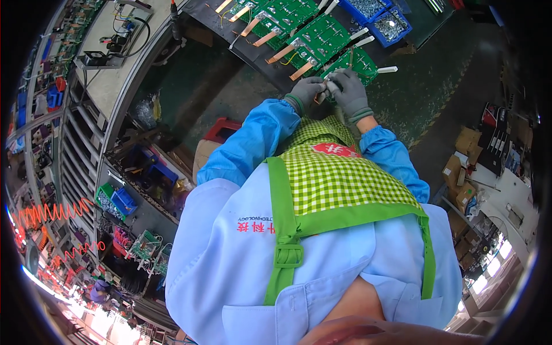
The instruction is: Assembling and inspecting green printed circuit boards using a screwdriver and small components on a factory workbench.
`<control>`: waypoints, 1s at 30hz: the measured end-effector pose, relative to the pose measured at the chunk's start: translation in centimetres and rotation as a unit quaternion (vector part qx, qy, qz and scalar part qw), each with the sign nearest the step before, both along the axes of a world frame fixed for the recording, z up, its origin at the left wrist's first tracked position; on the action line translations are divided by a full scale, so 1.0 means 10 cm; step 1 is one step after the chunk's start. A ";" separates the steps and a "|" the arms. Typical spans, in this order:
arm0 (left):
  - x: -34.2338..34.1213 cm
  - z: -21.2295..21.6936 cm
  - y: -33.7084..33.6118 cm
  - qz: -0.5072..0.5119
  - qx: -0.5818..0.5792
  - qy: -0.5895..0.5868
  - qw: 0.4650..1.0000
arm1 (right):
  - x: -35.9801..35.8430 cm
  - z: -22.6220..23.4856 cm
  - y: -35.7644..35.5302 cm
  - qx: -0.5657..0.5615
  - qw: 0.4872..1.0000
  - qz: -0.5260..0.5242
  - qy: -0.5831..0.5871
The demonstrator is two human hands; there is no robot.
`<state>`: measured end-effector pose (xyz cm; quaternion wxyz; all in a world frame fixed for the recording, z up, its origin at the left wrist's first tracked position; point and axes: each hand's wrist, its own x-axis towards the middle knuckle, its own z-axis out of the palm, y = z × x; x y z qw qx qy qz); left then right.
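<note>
My left hand (308, 92), in a grey glove, is closed with its fingertips at a small copper-coloured strip (319, 96). Against it, my right hand (349, 94), gloved in grey too, is closed in a pinch; what lies between its fingers is hidden. Both hands meet at the near end of a green circuit board (361, 64), whose lower part they cover. A white tab (387, 69) sticks out from its right side. Beside it lies another green board (322, 39) with copper strips (301, 71) reaching over the table's near edge.
Further boards (282, 16) lie at the far left of the dark table (253, 53). Blue bins (390, 26) of small metal parts stand at its far right. A metal-framed bench (123, 75) runs along my left, with a red stool-like object (223, 130) nearby. Cardboard boxes (454, 170) stand at right.
</note>
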<state>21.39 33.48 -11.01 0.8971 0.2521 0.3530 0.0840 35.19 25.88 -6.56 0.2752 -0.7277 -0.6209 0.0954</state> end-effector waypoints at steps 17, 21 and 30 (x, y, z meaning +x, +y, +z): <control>-0.59 -0.15 -0.57 0.018 -0.054 0.056 0.997 | 0.75 0.16 -0.13 -0.093 0.976 -0.031 -0.196; -0.27 0.32 -0.89 0.006 -0.071 -0.075 0.995 | 0.67 0.40 -0.29 -0.024 0.994 -0.016 -0.108; 0.37 -0.19 -0.95 0.080 0.084 0.106 0.988 | 0.70 0.81 -1.12 -0.075 0.997 -0.025 0.000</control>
